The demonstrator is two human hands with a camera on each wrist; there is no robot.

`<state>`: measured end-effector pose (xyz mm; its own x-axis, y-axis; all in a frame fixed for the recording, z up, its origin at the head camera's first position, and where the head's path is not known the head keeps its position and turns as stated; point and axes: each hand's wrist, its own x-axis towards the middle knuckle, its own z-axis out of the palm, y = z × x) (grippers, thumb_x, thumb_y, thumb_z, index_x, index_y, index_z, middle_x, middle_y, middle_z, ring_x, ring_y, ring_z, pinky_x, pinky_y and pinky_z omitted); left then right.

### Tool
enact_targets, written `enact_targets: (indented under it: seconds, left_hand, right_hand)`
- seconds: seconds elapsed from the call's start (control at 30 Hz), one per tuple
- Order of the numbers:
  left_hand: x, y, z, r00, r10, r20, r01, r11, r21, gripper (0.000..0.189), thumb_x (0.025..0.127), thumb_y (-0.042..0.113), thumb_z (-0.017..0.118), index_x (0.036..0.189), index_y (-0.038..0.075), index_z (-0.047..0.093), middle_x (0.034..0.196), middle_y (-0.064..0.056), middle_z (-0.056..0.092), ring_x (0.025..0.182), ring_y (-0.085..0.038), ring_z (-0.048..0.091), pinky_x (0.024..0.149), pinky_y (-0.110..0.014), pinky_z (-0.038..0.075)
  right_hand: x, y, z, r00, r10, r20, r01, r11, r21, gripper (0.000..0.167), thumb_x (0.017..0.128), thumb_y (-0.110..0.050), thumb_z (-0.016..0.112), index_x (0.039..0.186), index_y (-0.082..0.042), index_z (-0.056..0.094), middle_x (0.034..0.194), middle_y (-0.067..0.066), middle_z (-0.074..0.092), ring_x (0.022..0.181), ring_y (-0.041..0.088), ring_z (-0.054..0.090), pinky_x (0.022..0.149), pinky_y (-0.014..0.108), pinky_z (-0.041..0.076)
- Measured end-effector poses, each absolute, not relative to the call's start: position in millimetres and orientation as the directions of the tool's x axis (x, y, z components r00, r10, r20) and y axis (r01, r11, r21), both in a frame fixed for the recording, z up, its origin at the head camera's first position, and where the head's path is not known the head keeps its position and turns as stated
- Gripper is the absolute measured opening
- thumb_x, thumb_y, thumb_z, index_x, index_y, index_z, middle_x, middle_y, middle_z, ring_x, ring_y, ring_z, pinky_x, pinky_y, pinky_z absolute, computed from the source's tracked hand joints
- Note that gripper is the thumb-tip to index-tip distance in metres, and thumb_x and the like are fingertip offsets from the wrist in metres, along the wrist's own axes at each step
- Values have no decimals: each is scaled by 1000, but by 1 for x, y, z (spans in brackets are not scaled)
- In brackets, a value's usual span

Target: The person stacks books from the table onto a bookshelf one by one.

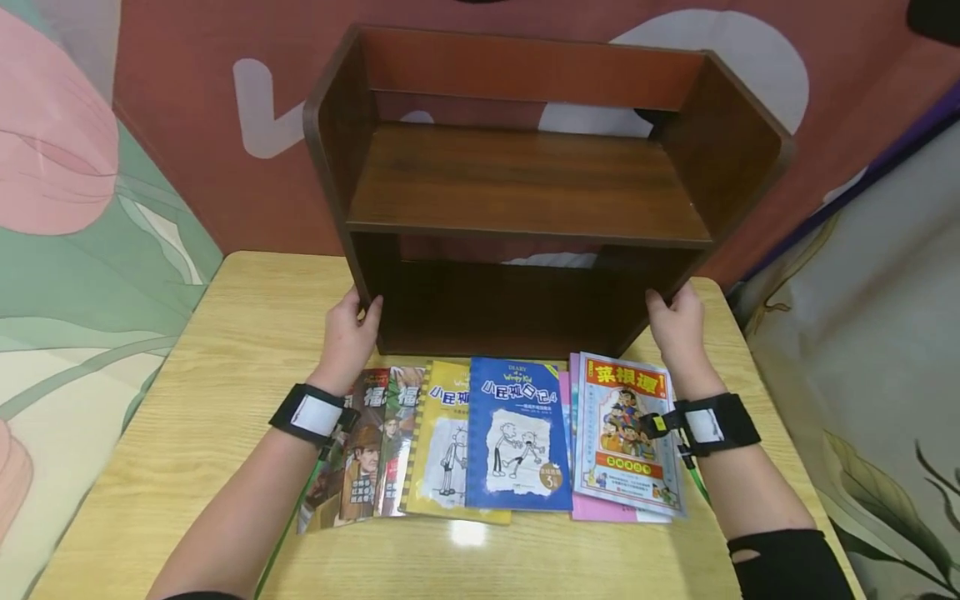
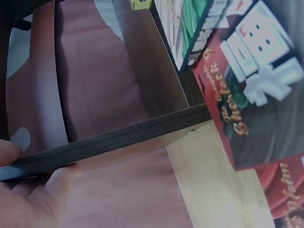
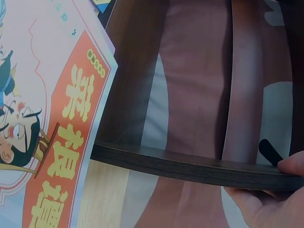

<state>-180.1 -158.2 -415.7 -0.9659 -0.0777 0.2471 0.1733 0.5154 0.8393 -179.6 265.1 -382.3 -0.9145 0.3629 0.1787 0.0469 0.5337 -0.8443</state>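
A dark brown two-tier bookshelf [image 1: 525, 179] stands on the table, its compartments facing me and bare of books. My left hand [image 1: 349, 337] grips the lower front edge of its left side panel. In the left wrist view, the panel edge [image 2: 118, 137] runs between thumb and fingers. The right hand [image 1: 678, 333] holds the matching right side panel [image 3: 190, 168], likewise pinched between thumb and fingers in the right wrist view. Just in front of the shelf's base lie a blue comic book [image 1: 519, 467], a yellow one [image 1: 435, 475] and a light-blue-bordered book [image 1: 628, 433].
Several overlapping books with brown covers [image 1: 363, 467] lie left of the yellow one. A pink book [image 1: 600, 508] peeks out under the right-hand book. The light wooden table [image 1: 247, 350] backs onto a red patterned cloth [image 1: 202, 150]; floral cloth hangs at both sides.
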Motion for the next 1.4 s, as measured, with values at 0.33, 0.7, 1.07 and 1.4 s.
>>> enact_targets:
  seconds: [0.33,0.7,1.07,1.4]
  left_hand:
    - [-178,-161,-414,-955,-112,274,176,530,830,28,97,15,52,119,-1,57,120,-20,62,116,-32,57,92,-48,49]
    - [-190,-159,-412,-939,-132,318,182,593,784,28,97,18,53,115,-3,58,113,-21,64,109,-32,61,91,-48,51]
    - [-195,-160,-416,-934,-137,330,192,585,788,24,95,12,55,111,-6,59,111,-24,65,109,-34,61,91,-48,51]
    - [-195,-161,-414,-937,-127,325,191,592,783,26,96,15,55,112,-6,59,111,-24,65,109,-34,61,91,-48,51]
  right_hand:
    - [-188,261,-385,-923,343,177,34,529,-848,38,98,-24,45,130,-2,47,122,16,56,98,17,51,81,25,45]
    - [-192,259,-383,-919,360,163,58,531,-845,37,98,-24,45,129,-2,47,122,16,57,98,19,51,80,24,43]
    - [-190,256,-383,-906,387,174,66,533,-844,37,98,-23,46,129,-2,47,121,16,57,98,21,50,78,23,40]
    - [-192,254,-384,-901,397,174,72,533,-843,38,98,-22,46,130,-3,46,126,16,56,104,22,51,89,35,45]
